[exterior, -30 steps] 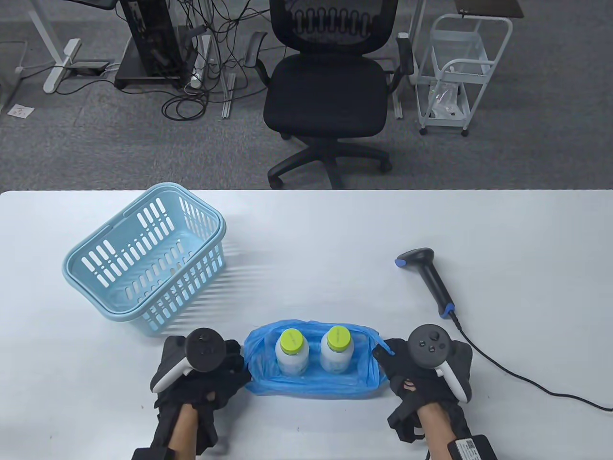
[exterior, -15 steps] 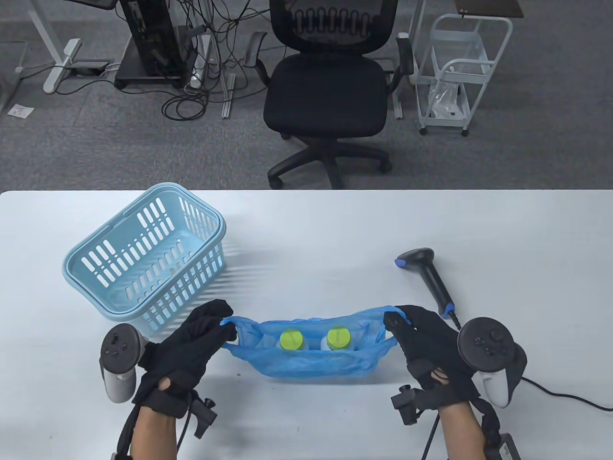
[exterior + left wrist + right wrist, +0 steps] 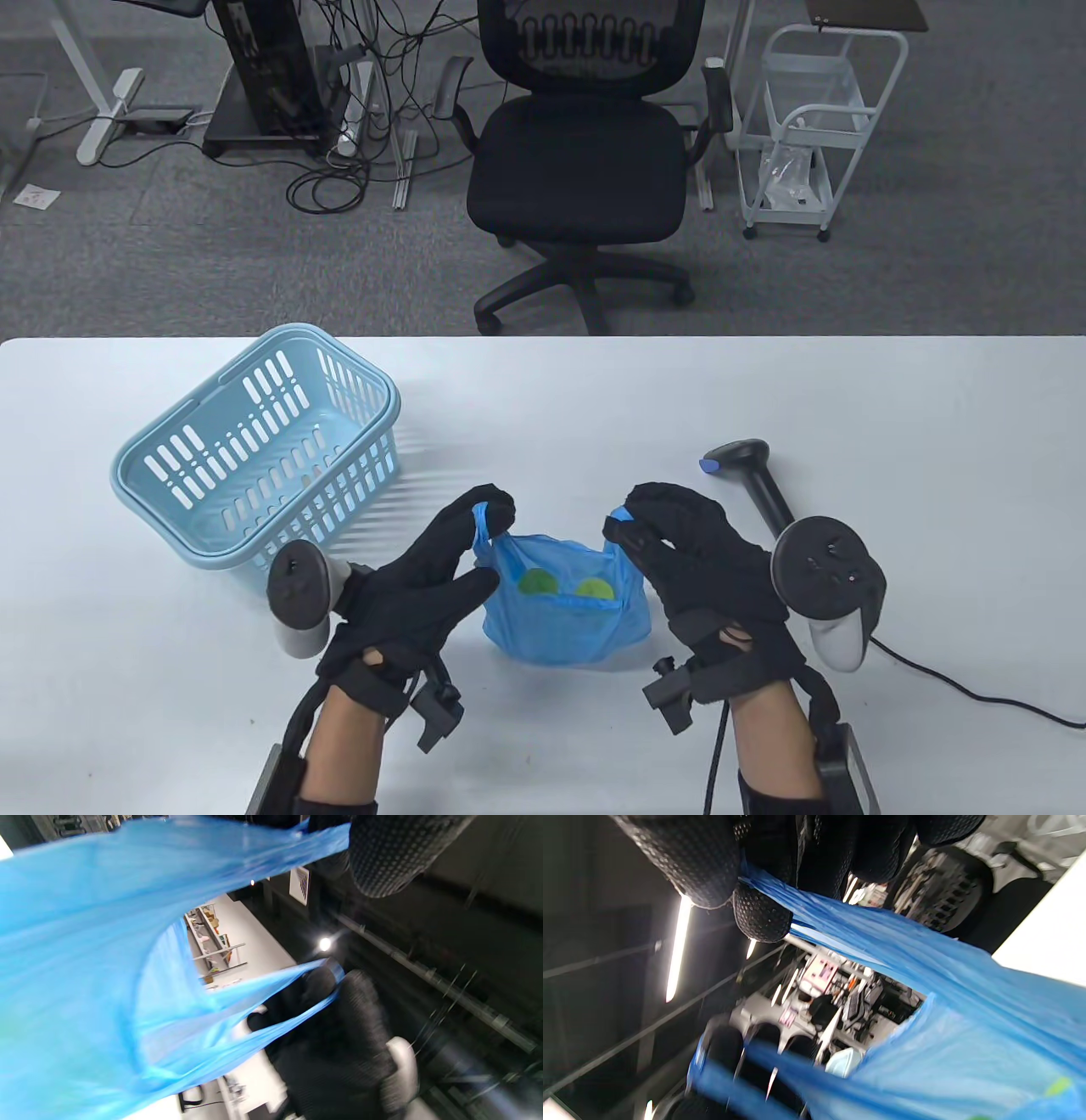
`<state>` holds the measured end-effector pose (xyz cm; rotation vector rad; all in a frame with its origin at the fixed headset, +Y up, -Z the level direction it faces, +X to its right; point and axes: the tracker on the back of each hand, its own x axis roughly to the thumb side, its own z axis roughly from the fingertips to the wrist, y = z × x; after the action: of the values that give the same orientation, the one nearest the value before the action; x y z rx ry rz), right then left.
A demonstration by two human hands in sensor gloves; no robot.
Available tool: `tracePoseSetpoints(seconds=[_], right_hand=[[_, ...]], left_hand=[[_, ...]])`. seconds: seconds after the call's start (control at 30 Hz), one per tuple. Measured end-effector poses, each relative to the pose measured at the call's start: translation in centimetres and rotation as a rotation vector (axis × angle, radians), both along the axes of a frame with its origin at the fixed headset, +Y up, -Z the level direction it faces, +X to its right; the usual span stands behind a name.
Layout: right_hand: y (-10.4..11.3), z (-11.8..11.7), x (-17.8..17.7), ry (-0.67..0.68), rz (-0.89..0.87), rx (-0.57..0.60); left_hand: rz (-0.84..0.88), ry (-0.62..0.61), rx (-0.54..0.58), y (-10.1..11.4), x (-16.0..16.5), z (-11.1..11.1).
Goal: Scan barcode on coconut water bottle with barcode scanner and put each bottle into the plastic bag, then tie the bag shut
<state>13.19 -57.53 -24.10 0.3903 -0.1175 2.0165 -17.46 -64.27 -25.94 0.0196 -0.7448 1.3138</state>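
A blue plastic bag [image 3: 564, 611] stands near the table's front edge with two coconut water bottles inside; only their green caps [image 3: 538, 582] show through the plastic. My left hand [image 3: 490, 516] pinches the bag's left handle [image 3: 482, 525] and my right hand [image 3: 625, 522] pinches the right handle [image 3: 618, 516], both raised above the bag. In the left wrist view the blue bag [image 3: 85, 963] fills the left side and my right hand [image 3: 335, 984] grips its handle beyond. The right wrist view shows my fingertips [image 3: 761, 914] pinching the bag handle [image 3: 840, 921].
A light blue basket [image 3: 254, 471] stands at the left. The black barcode scanner [image 3: 751, 475] lies to the right behind my right hand, its cable [image 3: 976, 692] running off to the right. An office chair [image 3: 585, 170] stands beyond the table's far edge.
Both hands took the bag's handles, first pulled them apart, then brought them inward and up. The bag has closed up around the bottles, hiding all but their caps.
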Motion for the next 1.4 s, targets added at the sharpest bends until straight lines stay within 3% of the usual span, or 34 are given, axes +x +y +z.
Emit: tracePoseSetpoints(seconds=[0.23, 0.4, 0.57, 0.73, 0.93, 1.17, 1.4], right_hand=[[1.2, 1.3, -2.9, 0.101, 0.260, 0.103], [1.2, 1.7, -4.5, 0.189, 0.372, 0.148], [0.6, 1.5, -5.3, 0.200, 0.433, 0.173], [0.6, 0.5, -2.2, 0.079, 0.395, 0.193], [-1.5, -1.1, -1.7, 0.161, 0.485, 0.180], [-2.2, -0.8, -2.2, 0.039, 0.442, 0.348], [-1.6, -0.4, -2.8, -0.033, 0.470, 0.333]], left_hand=[[-0.344, 0.035, 0.067, 0.6, 3.4, 0.5], [-0.437, -0.011, 0.052, 0.2, 5.4, 0.7], [-0.322, -0.031, -0.022, -0.6, 6.5, 0.6], [-0.230, -0.078, -0.084, -1.2, 5.9, 0.1], [-0.174, -0.134, -0.151, -1.7, 5.7, -0.2], [-0.191, -0.092, -0.188, -1.9, 5.2, -0.4], [0.144, -0.021, -0.383, -4.4, 3.8, -1.2]])
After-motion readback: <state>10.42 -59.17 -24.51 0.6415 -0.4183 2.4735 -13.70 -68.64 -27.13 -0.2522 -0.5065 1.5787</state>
